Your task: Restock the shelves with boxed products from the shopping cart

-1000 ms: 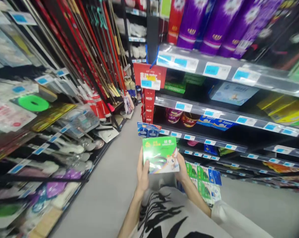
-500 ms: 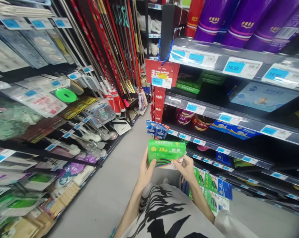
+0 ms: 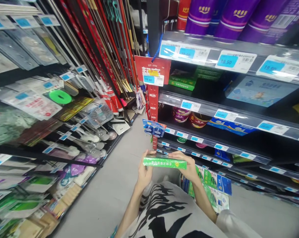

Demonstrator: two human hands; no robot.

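Both of my hands hold a flat green box in front of my body, above the aisle floor. Its narrow printed edge faces me. My left hand grips the left end, thumb on the near side. Around the right end is my right hand, with fingers lying over the top. The far side of the box is hidden. Below and to the right, more green and white boxes stand stacked low by the shelf, together with a blue one.
On the right, a shelf unit carries purple cans, tubs and price labels. A red hanging strip with a blue pack juts into the aisle. Racks of packaged utensils and poles line the left. Grey floor lies between.
The green box has been tipped from showing its broad printed face to showing a narrow edge. My right fingers have moved over its top. The view has shifted slightly right.
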